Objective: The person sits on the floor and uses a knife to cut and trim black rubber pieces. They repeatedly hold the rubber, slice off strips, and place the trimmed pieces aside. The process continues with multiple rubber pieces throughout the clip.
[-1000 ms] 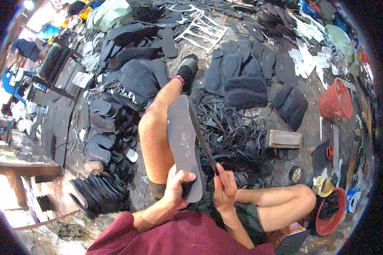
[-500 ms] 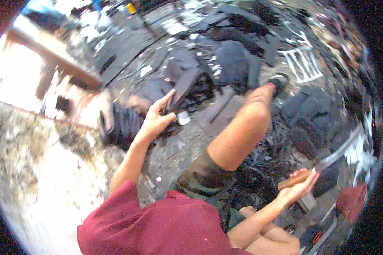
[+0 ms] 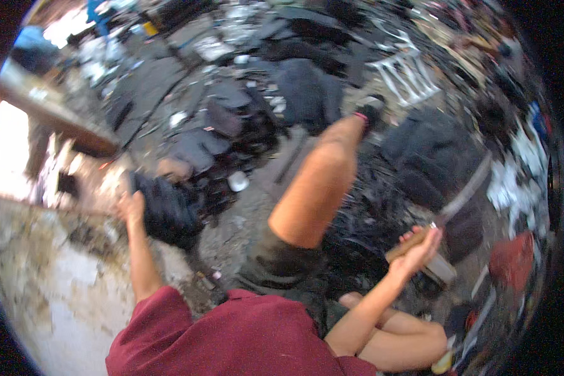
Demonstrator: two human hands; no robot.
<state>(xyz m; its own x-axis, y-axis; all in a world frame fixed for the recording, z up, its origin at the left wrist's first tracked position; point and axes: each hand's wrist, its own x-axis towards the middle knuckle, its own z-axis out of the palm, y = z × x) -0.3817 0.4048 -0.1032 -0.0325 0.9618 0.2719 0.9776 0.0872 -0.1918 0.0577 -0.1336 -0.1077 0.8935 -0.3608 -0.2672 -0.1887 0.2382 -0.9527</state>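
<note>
A long knife rests in my right hand [image 3: 417,254], the fingers wrapped round its wooden handle. Its long, slightly curved blade [image 3: 467,191] points up and to the right, away from my body. Over at the left, my left hand [image 3: 130,205] reaches to the near-left end of a stack of dark folded pieces [image 3: 166,210]. The hand is blurred, and whether its fingers grip the stack or only touch it does not show. A wooden block [image 3: 440,269] lies just under my right hand.
A stained wall [image 3: 56,269] stands close on my left. Dark slabs and scraps cover the ground ahead, with a large dark pile [image 3: 429,156] at right. A white slatted frame [image 3: 407,75] lies beyond my outstretched foot [image 3: 373,109]. A red piece [image 3: 511,260] is at far right.
My left hand has swung left, from above the dark pieces in the middle to the stack by the wall. The right hand still holds the knife. The whole view has shifted with my head.
</note>
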